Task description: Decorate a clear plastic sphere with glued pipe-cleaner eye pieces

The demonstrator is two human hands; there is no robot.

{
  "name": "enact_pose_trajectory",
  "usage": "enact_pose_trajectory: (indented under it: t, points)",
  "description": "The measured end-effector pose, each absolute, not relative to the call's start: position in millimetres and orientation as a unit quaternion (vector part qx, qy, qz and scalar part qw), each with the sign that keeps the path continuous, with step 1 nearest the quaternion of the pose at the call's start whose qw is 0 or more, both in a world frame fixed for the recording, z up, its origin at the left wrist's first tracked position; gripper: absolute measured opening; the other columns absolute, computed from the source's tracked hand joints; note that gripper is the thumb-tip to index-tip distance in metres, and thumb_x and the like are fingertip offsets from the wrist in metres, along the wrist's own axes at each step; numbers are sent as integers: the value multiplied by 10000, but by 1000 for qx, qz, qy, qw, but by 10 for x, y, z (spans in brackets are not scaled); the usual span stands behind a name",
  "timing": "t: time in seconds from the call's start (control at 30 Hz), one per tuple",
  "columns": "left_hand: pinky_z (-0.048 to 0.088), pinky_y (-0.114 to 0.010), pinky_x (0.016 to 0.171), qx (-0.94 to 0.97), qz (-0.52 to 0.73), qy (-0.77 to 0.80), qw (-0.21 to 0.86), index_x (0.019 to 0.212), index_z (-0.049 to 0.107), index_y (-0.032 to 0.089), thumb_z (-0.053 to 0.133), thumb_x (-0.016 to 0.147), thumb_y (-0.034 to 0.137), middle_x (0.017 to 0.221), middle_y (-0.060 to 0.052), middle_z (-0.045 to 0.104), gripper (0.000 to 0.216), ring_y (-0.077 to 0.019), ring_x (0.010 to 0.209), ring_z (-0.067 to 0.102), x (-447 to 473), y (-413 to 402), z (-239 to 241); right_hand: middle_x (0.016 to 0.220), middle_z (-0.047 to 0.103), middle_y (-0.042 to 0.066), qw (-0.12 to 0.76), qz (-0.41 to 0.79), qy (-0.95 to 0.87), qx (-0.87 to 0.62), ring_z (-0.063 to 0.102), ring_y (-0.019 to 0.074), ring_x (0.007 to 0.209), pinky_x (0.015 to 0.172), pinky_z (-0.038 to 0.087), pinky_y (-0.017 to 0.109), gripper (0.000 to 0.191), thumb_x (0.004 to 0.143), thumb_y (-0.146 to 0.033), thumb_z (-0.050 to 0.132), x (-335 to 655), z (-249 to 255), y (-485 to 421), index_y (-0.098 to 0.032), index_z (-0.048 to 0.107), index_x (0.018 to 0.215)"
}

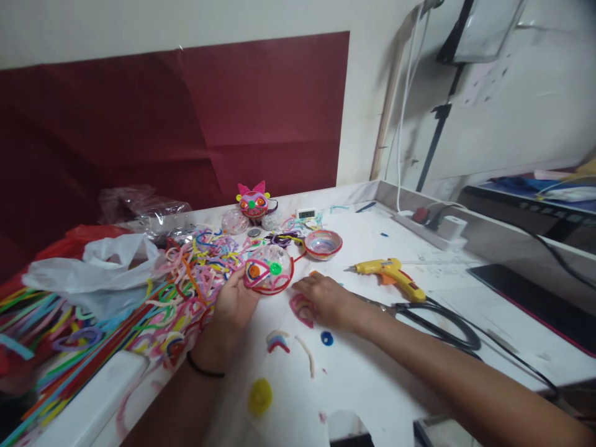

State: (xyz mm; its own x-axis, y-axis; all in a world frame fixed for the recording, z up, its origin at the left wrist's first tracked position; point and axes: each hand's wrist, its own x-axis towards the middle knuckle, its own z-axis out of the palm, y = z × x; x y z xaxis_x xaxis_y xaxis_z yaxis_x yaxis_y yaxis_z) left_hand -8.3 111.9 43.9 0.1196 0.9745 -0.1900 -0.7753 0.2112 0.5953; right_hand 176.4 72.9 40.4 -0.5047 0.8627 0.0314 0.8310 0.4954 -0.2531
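My left hand is closed on the edge of a clear plastic half-ball, which has a red pipe-cleaner rim, an orange eye and a green round nose. To its right, my right hand reaches down to the table with its fingers bent together; what they pinch, if anything, is hidden. Under that hand lies a pink curved pipe-cleaner piece, partly covered. An orange bit shows just behind the fingers. Nearer to me lie a rainbow arch piece, a cream strip, a blue coil and a yellow disc.
A yellow glue gun and black-handled scissors lie at the right, near a phone and a power strip. Pipe cleaners heap up at the left. A finished mask-like figure and a coiled bowl stand behind.
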Motion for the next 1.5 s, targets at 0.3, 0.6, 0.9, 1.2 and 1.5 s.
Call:
enact_pose_trajectory:
  t: [0.3, 0.6, 0.9, 1.2, 1.5]
  points:
    - [450, -502, 1040, 174, 602, 291, 723, 1353, 497, 108, 254, 961, 115, 1076, -125, 739, 462, -241, 1049, 683, -96, 1110, 475, 1044, 621, 145, 32, 115, -863, -491, 575, 318, 974, 764, 438, 356, 552, 606, -286, 828, 1646, 287, 950, -127, 642, 1101]
    - [467, -471, 1026, 166, 606, 293, 720, 1349, 498, 93, 282, 954, 107, 1044, -122, 748, 451, -239, 1030, 690, -124, 1115, 445, 1096, 543, 103, 148, 221, -809, -524, 587, 214, 876, 734, 452, 305, 600, 546, -156, 836, 1739, 255, 956, -143, 626, 1109]
    - [470, -476, 1011, 192, 574, 296, 739, 1344, 499, 57, 301, 962, 135, 998, -137, 756, 437, -251, 1015, 694, -147, 1127, 387, 674, 608, -7, 313, 441, -685, -489, 551, 114, 594, 558, 440, 230, 177, 730, -225, 678, 2033, 346, 837, -125, 608, 859]
    - [512, -400, 937, 251, 532, 299, 751, 1153, 648, 50, 348, 941, 135, 818, -104, 762, 377, -226, 816, 723, -120, 1107, 323, 690, 665, 5, 494, 620, -480, -375, 580, 116, 597, 557, 458, 239, 456, 520, -362, 911, 2235, 488, 677, -149, 621, 801]
    - [543, -309, 794, 337, 551, 303, 700, 932, 700, 156, 582, 900, 238, 872, -34, 726, 147, -155, 736, 656, -118, 1064, 255, 686, 618, -6, 416, 583, -546, -435, 517, 91, 588, 534, 381, 213, 488, 528, -414, 881, 2151, 211, 714, -138, 604, 820]
